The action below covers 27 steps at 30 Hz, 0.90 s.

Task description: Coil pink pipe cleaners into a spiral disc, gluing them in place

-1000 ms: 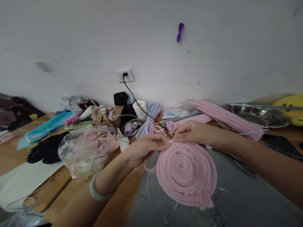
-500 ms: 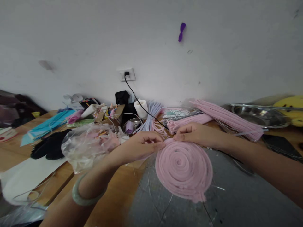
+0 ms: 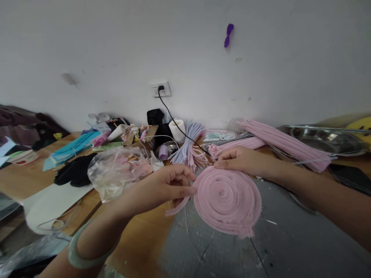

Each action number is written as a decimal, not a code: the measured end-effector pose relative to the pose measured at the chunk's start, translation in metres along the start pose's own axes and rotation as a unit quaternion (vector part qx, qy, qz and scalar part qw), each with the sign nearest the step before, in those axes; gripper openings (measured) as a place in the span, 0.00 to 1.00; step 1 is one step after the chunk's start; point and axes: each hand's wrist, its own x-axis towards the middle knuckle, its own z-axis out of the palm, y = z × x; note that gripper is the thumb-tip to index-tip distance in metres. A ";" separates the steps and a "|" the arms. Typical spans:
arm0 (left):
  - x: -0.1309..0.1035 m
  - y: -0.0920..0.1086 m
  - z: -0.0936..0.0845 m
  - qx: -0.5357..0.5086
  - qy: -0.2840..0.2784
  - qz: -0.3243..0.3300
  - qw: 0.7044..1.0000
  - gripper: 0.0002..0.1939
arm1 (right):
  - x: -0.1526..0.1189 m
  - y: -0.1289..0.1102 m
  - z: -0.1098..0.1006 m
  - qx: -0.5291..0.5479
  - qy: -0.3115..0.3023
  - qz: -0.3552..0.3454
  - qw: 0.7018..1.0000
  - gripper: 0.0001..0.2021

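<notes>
A flat spiral disc of pink pipe cleaner lies on a grey mat. At its upper left edge my left hand pinches the pink strand, whose loose tail sticks out to the left below the fingers. My right hand rests on the disc's far edge, its thumb and fingers closed together on the rim. A short pink end juts from the disc's near right edge, by a thin dark wire.
Behind the disc lie bundles of pink pipe cleaners and pale lilac ones. A clear plastic bag, black gloves and blue sheets sit left. A black cord runs from the wall socket. A metal tray stands right.
My left hand has slid left and down along the disc's edge, and the strand's loose tail now shows. My right hand stays at the far edge. The view has shifted slightly left.
</notes>
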 end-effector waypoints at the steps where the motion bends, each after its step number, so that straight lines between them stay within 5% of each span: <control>1: -0.002 -0.001 0.001 -0.021 0.000 0.002 1.000 0.12 | 0.000 0.000 0.000 0.002 0.004 0.003 1.000 0.20; 7: -0.012 -0.016 0.018 -0.130 0.009 0.022 0.991 0.13 | -0.001 0.001 0.001 0.033 0.025 0.021 0.999 0.18; 17: -0.011 -0.045 0.066 -0.282 0.108 0.137 0.943 0.19 | 0.000 0.001 0.001 0.049 0.017 0.005 0.999 0.16; 27: -0.005 -0.065 0.087 -0.224 0.231 0.281 0.904 0.13 | -0.001 0.002 0.002 0.054 0.020 0.023 0.998 0.17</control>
